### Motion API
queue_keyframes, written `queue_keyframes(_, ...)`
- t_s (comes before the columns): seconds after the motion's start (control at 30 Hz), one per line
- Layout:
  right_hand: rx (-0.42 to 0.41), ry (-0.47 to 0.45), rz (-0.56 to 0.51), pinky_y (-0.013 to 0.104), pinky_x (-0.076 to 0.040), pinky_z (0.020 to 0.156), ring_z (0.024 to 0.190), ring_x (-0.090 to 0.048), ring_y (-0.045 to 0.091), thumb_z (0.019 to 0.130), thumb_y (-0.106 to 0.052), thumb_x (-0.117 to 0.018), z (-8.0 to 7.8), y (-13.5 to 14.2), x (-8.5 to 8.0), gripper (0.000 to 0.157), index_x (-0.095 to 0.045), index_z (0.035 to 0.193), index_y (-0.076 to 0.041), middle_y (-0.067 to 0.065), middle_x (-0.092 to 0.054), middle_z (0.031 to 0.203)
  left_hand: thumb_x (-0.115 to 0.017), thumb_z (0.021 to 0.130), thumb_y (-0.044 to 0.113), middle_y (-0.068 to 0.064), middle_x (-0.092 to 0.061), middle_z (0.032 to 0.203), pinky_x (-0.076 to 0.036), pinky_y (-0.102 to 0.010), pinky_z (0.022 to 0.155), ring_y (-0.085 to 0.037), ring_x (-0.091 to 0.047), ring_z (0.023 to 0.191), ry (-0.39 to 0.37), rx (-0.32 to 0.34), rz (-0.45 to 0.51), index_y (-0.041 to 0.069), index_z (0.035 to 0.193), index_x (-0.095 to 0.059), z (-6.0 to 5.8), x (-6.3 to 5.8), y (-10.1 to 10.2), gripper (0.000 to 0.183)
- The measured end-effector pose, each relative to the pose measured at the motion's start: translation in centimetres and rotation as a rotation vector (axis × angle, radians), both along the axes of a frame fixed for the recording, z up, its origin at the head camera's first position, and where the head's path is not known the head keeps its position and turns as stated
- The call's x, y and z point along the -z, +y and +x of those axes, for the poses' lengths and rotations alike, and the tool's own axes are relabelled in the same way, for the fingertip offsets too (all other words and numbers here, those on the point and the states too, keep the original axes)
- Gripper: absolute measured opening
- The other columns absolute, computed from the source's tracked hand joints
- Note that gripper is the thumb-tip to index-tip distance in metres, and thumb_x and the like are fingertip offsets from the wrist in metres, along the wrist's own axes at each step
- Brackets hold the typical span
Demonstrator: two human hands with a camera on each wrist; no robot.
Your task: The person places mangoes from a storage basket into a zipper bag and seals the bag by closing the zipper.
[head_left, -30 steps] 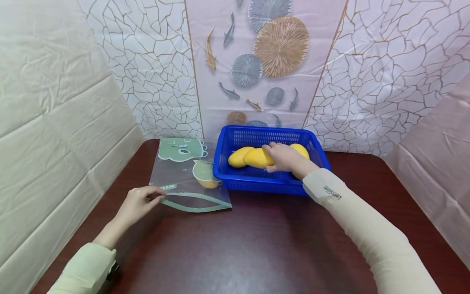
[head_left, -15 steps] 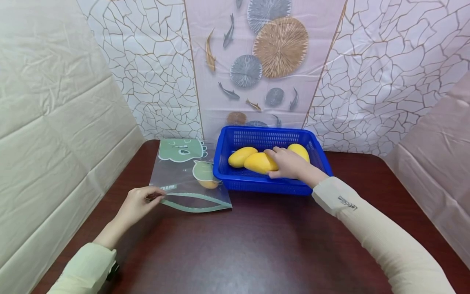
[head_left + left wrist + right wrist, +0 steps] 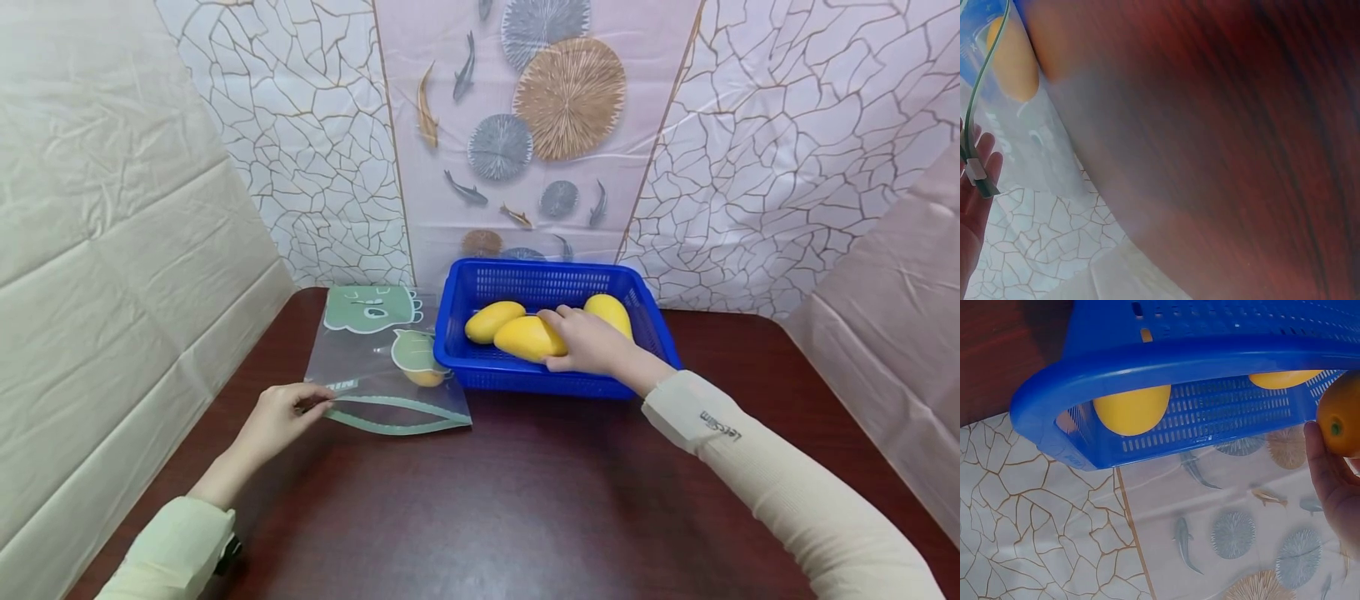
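My left hand [image 3: 281,417] pinches the left corner of a clear zip bag [image 3: 360,354] at its opening, which gapes toward me. The bag lies flat at the left, with green cartoon prints. In the left wrist view, a small pale slider [image 3: 975,170] sits at the bag's green-edged mouth beside the fingers, and a yellow mango [image 3: 1015,62] shows through the plastic. My right hand [image 3: 592,340] grips a mango [image 3: 528,337] by its right end, over the blue basket [image 3: 540,379]. In the right wrist view, that mango's stem end [image 3: 1336,429] faces the camera.
Two other mangoes remain inside the basket, one at the left [image 3: 491,322] and one at the right [image 3: 611,312]. The basket's left rim stands against the bag's right side. Dark wood table [image 3: 450,508] stretches in front, with patterned cloth [image 3: 330,150] hanging behind.
My right hand has drawn its mango slightly toward me, away from the left mango it overlapped. My left hand keeps its pinch on the bag's corner, hardly moving.
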State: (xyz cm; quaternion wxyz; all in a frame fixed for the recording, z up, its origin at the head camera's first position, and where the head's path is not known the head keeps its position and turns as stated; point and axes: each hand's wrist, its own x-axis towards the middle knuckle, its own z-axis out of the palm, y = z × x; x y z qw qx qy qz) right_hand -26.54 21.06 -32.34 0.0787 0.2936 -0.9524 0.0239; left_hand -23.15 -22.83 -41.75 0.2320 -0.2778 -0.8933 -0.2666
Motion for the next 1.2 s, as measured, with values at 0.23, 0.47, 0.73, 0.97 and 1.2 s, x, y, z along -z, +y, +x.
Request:
queue_keyframes(0.23, 0.009, 0.005, -0.039, 0.035, -0.046, 0.069, 0.077, -0.053, 0.022, 0.080, -0.038, -0.070, 0.3, -0.1, 0.0, 0.068, -0.049, 0.131, 0.002, 0.015, -0.061, 0.102, -0.077, 0.072, -0.002, -0.003, -0.073, 0.080, -0.049, -0.011, 0.062, -0.004, -0.064, 0.072, -0.009, 0.007, 0.059, 0.008, 0.086, -0.075, -0.6, 0.5, -0.4, 0.018)
queue_keyframes(0.47, 0.021, -0.007, -0.086, 0.036, -0.047, 0.070, 0.080, -0.054, 0.023, 0.080, -0.038, -0.070, 1.0, -0.7, -0.4, 0.069, -0.048, 0.132, 0.000, 0.016, -0.061, 0.106, -0.077, 0.071, -0.004, -0.006, -0.073, 0.079, -0.045, -0.006, 0.061, 0.005, -0.059, 0.071, -0.031, 0.014, 0.124, 0.006, 0.085, -0.074, -0.9, 0.6, -0.6, 0.017)
queue_keyframes(0.73, 0.013, -0.017, -0.089, 0.033, -0.047, 0.069, 0.079, -0.053, 0.020, 0.080, -0.039, -0.071, 1.8, -1.5, -0.4, 0.071, -0.047, 0.134, -0.001, 0.013, -0.062, 0.106, -0.076, 0.072, -0.004, -0.007, -0.073, 0.079, -0.045, -0.006, 0.062, 0.005, -0.059, 0.072, -0.058, 0.011, 0.131, 0.005, 0.086, -0.074, -1.0, 0.5, -0.6, 0.017)
queue_keyframes(0.97, -0.020, -0.026, -0.103, 0.029, -0.044, 0.063, 0.073, -0.050, 0.017, 0.081, -0.040, -0.070, 2.5, -2.3, -0.1, 0.069, -0.047, 0.134, -0.003, 0.009, -0.059, 0.099, -0.076, 0.072, -0.004, -0.007, -0.073, 0.079, -0.045, -0.007, 0.061, 0.005, -0.058, 0.071, -0.068, 0.010, 0.132, 0.005, 0.086, -0.074, -0.9, 0.4, -0.5, 0.017)
queue_keyframes(1.2, -0.091, -0.024, -0.153, 0.024, -0.039, 0.059, 0.070, -0.047, 0.015, 0.080, -0.035, -0.070, 3.1, -3.4, 0.2, 0.067, -0.047, 0.133, -0.002, 0.007, -0.057, 0.092, -0.076, 0.072, -0.004, -0.006, -0.073, 0.079, -0.046, -0.008, 0.061, 0.006, -0.058, 0.072, -0.074, 0.000, 0.134, 0.006, 0.086, -0.074, -1.0, 0.6, -0.6, 0.017)
